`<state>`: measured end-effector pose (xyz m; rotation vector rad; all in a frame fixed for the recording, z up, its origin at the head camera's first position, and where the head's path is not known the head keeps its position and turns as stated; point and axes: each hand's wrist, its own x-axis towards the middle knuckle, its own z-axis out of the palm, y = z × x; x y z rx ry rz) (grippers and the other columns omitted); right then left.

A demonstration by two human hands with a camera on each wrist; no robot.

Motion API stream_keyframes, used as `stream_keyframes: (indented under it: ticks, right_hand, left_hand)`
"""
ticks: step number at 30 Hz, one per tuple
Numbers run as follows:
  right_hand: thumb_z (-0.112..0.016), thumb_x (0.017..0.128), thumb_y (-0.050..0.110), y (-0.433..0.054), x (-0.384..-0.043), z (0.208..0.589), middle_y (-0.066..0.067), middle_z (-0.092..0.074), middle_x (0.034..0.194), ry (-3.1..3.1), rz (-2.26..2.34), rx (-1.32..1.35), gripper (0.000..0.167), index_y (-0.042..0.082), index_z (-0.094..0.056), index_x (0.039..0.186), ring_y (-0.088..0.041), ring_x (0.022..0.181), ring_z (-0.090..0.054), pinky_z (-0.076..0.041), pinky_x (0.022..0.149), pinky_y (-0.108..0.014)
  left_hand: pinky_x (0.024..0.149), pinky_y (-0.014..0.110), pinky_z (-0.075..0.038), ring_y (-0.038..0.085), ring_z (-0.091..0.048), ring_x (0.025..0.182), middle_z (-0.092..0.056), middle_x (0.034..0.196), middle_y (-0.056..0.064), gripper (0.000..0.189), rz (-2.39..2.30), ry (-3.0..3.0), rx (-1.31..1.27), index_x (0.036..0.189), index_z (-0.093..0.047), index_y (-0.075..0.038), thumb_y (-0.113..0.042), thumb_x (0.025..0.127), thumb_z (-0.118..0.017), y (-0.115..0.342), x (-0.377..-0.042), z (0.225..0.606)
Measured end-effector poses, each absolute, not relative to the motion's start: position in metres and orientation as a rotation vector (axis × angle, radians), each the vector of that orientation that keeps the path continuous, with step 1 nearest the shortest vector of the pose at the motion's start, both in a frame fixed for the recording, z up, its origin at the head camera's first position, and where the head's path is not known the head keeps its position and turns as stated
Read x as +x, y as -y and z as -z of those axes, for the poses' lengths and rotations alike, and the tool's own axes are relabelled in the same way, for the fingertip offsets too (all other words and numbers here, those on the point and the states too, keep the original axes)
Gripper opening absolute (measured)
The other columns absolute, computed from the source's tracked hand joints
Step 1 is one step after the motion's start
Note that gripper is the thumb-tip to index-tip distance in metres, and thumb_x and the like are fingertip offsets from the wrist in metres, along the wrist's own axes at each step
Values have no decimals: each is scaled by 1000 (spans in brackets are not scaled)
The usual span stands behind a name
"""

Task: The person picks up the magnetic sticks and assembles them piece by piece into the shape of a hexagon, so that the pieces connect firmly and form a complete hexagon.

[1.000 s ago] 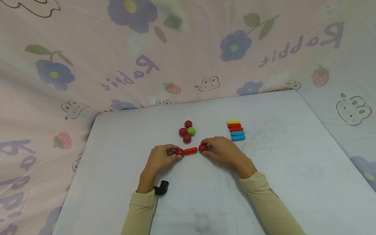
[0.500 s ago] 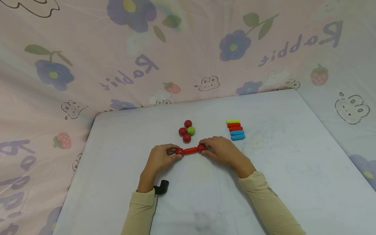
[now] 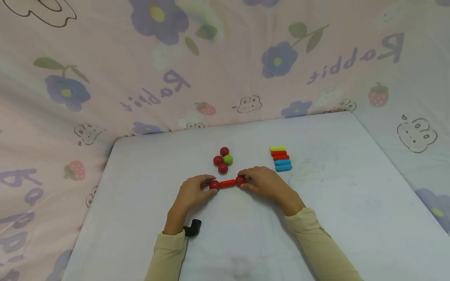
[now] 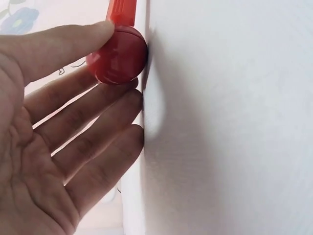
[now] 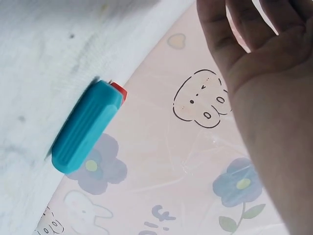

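Note:
Between thumb and fingers, my left hand [image 3: 191, 192] pinches a red ball [image 3: 215, 185]. In the left wrist view this ball [image 4: 120, 56] meets the end of a red rod [image 4: 122, 11]. My right hand [image 3: 268, 184] holds another red ball [image 3: 240, 180] at the rod's other end. Ball, red rod [image 3: 227, 183] and ball form one line low over the white table. Whether the rod is seated inside the balls cannot be told. Only part of the right hand [image 5: 269, 63] shows in the right wrist view, with its ball out of sight.
Behind the hands, several red balls [image 3: 223, 168] cluster with a green ball [image 3: 228, 159]. To the right lies a row of short rods: yellow [image 3: 277, 149], red [image 3: 279, 153] and blue [image 3: 283, 168]. A patterned cloth [image 3: 218, 70] hangs beyond the white table [image 3: 246, 249].
My right hand has moved slightly left with its red ball, closing the gap to the red rod. The left hand keeps its ball at about the same place.

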<state>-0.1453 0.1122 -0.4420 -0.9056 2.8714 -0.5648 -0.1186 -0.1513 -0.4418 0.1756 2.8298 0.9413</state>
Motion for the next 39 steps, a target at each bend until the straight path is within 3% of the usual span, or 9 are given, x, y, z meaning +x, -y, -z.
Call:
stream_keyframes:
  ticks: [16, 24, 32, 39]
  right_hand:
    - [-74, 90, 34, -115, -149, 441, 1, -72, 109, -2865, 568, -943, 40, 17, -67, 125, -17, 98, -65, -56, 89, -37]
    - [-73, 90, 26, -164, -151, 423, -3, -70, 124, -2849, 626, -822, 40, 14, -66, 128, -23, 109, -66, -53, 96, -45]
    - [-76, 88, 18, -227, -150, 431, -10, -71, 117, -3041, 492, -726, 31, 10, -70, 117, -33, 108, -67, -52, 94, -52]
    - [-80, 84, 17, -232, -152, 443, -9, -67, 104, -3122, 554, -829, 25, 9, -73, 107, -28, 97, -62, -54, 86, -47]
  left_hand:
    - [92, 44, -53, 19, -63, 104, -72, 116, -1, 36, -851, -2891, 200, 118, -74, -24, -32, 83, -81, 145, -118, 442]
    - [92, 44, -52, 19, -63, 102, -73, 114, -1, 35, -871, -2882, 182, 117, -74, -24, -32, 83, -81, 144, -117, 445]
    - [92, 45, -52, 20, -63, 105, -73, 115, -2, 35, -874, -2870, 162, 117, -75, -25, -33, 83, -80, 146, -116, 446]
    - [93, 45, -51, 20, -63, 107, -73, 116, -2, 36, -872, -2880, 163, 116, -75, -26, -33, 81, -82, 148, -117, 445]
